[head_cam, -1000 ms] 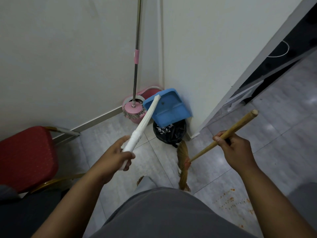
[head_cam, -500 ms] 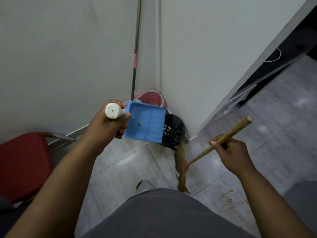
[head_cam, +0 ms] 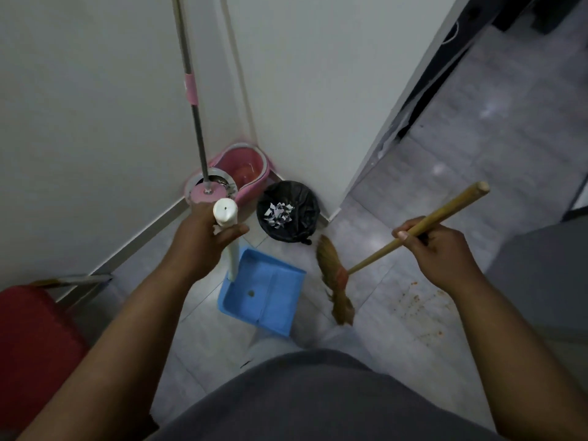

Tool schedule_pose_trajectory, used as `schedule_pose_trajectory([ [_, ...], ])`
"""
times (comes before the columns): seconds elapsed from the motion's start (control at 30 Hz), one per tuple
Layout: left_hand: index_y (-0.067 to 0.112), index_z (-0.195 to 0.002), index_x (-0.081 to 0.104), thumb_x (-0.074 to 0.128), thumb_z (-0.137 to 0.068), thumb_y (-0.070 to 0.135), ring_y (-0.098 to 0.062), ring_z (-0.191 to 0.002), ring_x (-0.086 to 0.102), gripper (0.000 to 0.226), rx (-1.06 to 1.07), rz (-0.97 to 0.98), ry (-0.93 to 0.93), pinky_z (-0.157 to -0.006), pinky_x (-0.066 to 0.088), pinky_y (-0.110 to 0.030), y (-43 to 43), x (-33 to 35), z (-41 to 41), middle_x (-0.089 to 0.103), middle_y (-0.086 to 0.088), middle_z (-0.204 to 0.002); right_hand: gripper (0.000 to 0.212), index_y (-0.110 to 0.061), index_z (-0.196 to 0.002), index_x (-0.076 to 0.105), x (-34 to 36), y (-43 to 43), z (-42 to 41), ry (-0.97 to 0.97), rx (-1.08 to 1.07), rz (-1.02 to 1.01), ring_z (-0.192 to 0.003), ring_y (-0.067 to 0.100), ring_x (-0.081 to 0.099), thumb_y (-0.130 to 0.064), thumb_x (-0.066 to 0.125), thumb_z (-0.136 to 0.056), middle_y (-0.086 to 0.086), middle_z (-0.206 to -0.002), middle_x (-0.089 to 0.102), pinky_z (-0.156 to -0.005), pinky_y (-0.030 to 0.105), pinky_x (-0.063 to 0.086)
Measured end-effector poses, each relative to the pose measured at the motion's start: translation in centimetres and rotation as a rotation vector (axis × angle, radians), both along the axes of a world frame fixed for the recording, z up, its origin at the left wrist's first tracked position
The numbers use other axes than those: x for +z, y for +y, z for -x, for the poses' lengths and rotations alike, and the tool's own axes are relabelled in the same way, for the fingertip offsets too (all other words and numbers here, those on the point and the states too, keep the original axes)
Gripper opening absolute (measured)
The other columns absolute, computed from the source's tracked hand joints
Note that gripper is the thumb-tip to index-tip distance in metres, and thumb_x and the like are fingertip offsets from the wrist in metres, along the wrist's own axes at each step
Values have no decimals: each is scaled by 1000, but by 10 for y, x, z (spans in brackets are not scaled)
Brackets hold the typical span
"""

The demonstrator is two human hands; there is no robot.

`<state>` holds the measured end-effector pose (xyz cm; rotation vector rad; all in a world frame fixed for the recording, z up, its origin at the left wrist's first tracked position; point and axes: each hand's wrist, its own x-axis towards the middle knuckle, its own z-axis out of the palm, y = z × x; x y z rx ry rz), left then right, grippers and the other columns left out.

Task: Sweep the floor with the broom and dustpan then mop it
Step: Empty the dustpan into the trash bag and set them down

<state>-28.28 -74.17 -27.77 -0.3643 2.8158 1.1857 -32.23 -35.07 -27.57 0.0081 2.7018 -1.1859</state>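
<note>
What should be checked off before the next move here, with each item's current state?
1. Dustpan held: ok, left grip wraps its white handle.
2. Broom held: ok, right grip wraps it.
3. Dustpan flat on the floor: cannot tell.
4. Dustpan emptied: ok, one dark spot inside; paper scraps lie in the bin.
5. Floor swept: not ok, orange crumbs lie right of the bristles.
6. Mop ready: ok, standing in the pink bucket.

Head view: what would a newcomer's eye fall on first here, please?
The blue dustpan is low at centre, its white handle gripped by the left hand. Right of it, the right hand grips a straw broom. In the corner behind stand a black bin and a pink mop bucket.
</note>
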Motion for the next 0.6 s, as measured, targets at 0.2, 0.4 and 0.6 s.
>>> schedule_pose_trajectory([
  [0.2, 14, -106, 63, 72, -88, 21, -11, -88, 58, 21, -59, -112, -47, -71, 41, -19, 28, -9, 1, 64, 6, -94, 7, -27, -94, 69, 7, 25, -41, 36, -135, -2, -89, 6, 65, -31, 63, -93, -6, -90, 70, -75, 25, 51],
  [0.4, 14, -116, 60, 70, -89, 15, -16, -99, 60, 29, -57, -251, -25, -86, 48, -29, 79, -6, -23, 64, 2, -106, 6, -32, -92, 68, 4, 69, -97, 78, -236, -5, -88, -1, 62, -27, 64, -93, -14, -89, 67, -67, 12, 45],
  [0.6, 17, -117, 60, 69, -90, 14, -15, -100, 64, 28, -283, -290, -65, -90, 54, -40, 179, 2, -52, 66, 1, -107, 8, -29, -92, 68, 5, 150, -193, 124, -447, 41, -86, -1, 64, -23, 65, -93, -11, -89, 69, -66, 8, 45],
])
